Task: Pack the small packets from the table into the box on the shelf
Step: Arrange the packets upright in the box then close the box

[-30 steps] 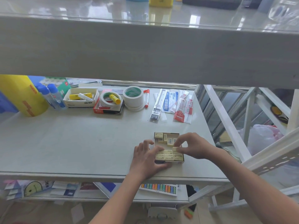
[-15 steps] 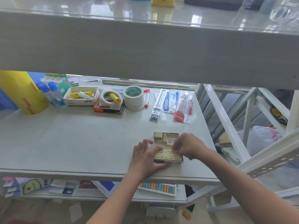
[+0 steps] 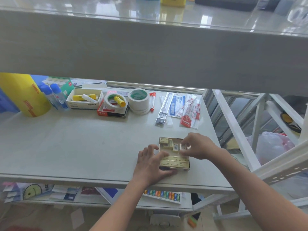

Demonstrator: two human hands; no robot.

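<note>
1. Shelf: pale grey board, carrying everything listed below.
2. Yellow roll: stands at the far left, beside two blue-capped glue bottles.
3. My left hand: lies against the box's left side, thumb along its near edge, fingers curled over the near packets. It steadies the box; it pinches nothing.
4. My right hand: over the box's right side, thumb and fingertips pinched on one small packet standing at the right of the far half.
5. Box: low open cardboard tray, near the shelf's front edge, towards the right.
6. Tape rolls: white stack at the back, centre, with a red marker just beside.
7. Small packets: cream with printed labels. The near rows lie flat and tight together; those in the far half stand loose and tilted.
</note>
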